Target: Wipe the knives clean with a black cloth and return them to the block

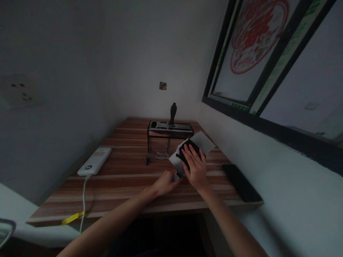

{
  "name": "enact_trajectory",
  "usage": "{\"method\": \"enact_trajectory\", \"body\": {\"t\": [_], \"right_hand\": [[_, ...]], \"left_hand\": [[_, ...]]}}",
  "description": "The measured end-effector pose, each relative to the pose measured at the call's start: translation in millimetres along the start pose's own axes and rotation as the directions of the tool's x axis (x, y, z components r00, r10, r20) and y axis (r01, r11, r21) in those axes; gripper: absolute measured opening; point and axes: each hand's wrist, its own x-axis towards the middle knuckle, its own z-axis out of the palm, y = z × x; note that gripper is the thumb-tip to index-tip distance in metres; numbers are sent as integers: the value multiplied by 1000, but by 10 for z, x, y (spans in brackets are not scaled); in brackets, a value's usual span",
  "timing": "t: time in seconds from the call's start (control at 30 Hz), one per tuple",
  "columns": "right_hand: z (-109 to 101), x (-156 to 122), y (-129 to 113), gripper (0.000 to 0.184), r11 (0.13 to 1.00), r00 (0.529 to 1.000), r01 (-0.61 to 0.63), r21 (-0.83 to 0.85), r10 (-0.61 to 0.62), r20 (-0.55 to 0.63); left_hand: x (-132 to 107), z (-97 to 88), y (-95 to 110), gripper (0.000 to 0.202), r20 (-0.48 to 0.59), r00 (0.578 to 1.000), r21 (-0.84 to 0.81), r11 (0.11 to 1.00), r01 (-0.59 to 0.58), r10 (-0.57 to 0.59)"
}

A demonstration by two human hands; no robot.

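Observation:
My left hand [167, 182] is closed at the near end of a cleaver [205, 142], whose broad, pale grey blade points away to the right. Its handle is mostly hidden in my fingers. On the blade lies a folded black cloth [184, 147], pressed down by my right hand [195, 165] with its fingers stretched out over it. Just behind them stands a clear-sided knife holder [170, 132] with a slotted metal top. One black handle [173, 113] sticks up from its slots.
A white power bank [94, 162] with a white cable [84, 196] and yellow tag [73, 217] lies at the left of the striped wooden table [125, 182]. At the right edge rests a black phone [242, 182]. Walls close in the table; a dark-framed window [230, 103] is on the right.

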Motion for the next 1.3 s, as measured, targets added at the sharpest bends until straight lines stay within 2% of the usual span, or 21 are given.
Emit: {"method": "enact_trajectory", "body": {"t": [0.17, 0.3, 0.4, 0.73, 0.97, 1.1, 1.3], "right_hand": [[90, -79, -261, 42, 996, 995, 25, 80, -32, 92], [115, -155, -404, 41, 984, 984, 77, 160, -101, 145], [111, -183, -447, 41, 976, 978, 90, 201, -124, 169], [106, -204, -444, 40, 975, 980, 104, 195, -134, 149], [113, -210, -405, 41, 974, 977, 130, 185, -158, 145], [120, -208, -355, 43, 974, 972, 151, 169, -178, 152], [89, -147, -255, 42, 978, 971, 165, 130, -185, 154]], "left_hand": [[10, 47, -82, 23, 2, 1000, -81, 997, -13, 14], [-5, 90, -146, 43, -47, 996, -121, 989, -84, 79], [-20, 108, -186, 47, 1, 997, -115, 991, -72, 73], [-1, 195, -361, 60, 44, 992, 26, 992, -120, 119], [-5, 144, -263, 62, 53, 993, -3, 995, -103, 103], [7, 120, -223, 56, 59, 992, -15, 994, -110, 111], [40, 91, -141, 49, -39, 989, -126, 981, -146, 142]]}}
